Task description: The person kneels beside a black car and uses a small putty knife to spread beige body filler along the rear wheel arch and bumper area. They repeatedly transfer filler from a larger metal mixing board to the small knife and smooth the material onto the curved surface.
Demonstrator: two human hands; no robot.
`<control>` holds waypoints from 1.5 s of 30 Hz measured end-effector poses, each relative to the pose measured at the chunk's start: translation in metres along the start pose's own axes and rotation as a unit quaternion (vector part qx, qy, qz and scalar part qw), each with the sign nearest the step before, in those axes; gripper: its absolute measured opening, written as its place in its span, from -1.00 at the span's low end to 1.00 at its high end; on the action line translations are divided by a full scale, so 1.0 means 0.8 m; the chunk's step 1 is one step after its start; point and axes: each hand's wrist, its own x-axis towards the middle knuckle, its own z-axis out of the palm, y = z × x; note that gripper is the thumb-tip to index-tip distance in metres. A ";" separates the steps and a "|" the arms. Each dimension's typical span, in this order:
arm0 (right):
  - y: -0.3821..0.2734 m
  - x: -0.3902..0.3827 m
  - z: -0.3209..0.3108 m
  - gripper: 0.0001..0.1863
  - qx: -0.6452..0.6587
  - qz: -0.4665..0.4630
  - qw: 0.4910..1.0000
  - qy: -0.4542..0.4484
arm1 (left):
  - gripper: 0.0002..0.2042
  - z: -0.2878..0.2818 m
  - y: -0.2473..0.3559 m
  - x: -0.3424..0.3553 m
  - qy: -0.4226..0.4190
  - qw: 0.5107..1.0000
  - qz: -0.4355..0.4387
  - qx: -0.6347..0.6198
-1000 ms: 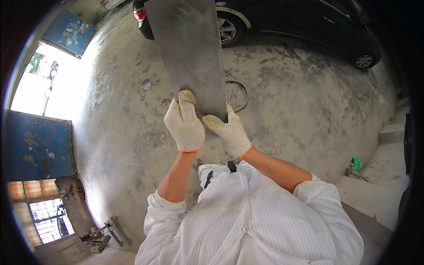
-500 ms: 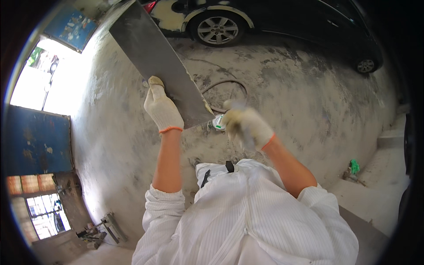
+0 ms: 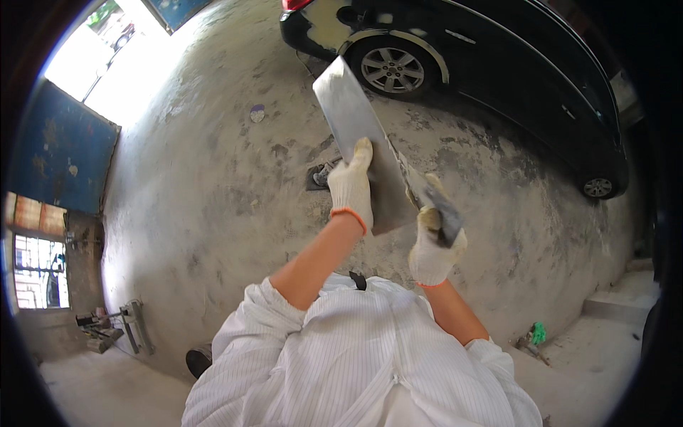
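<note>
My left hand (image 3: 352,186), in a white knit glove with an orange cuff, grips a long flat grey board (image 3: 348,107) along its left side, thumb lying on its face. The board slants up and away, and pale crusted residue runs along its right edge. In my right hand (image 3: 435,256), gloved the same way, is a flat grey scraper (image 3: 447,219), smeared by motion. Its blade lies against or just beside the board's right edge; I cannot tell whether they touch. Part of the right fingers is hidden behind the scraper.
A black car (image 3: 498,64) with cream patches by its rear wheel (image 3: 391,70) stands beyond the board. On the stained concrete floor, a small dark item (image 3: 318,176) lies behind my left hand. A green bundle (image 3: 538,333) lies at right, a metal stand (image 3: 131,327) at lower left.
The view has shifted. The board has come down and rightward in the picture and looks more steeply tilted. My right hand has moved up against the board's right edge with the scraper.
</note>
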 end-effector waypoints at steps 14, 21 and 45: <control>-0.020 0.014 0.027 -0.50 -0.155 0.083 0.984 0.021 | -0.32 -0.001 0.083 0.019 -0.042 0.987 0.006 -0.152; -0.014 0.166 0.023 -0.71 0.140 0.240 0.949 0.149 | -0.39 -0.022 0.070 -0.029 -0.138 0.990 0.009 0.029; 0.004 0.202 0.004 -0.60 0.210 0.272 0.915 0.212 | -0.43 -0.042 0.041 -0.062 -0.183 0.965 0.093 0.161</control>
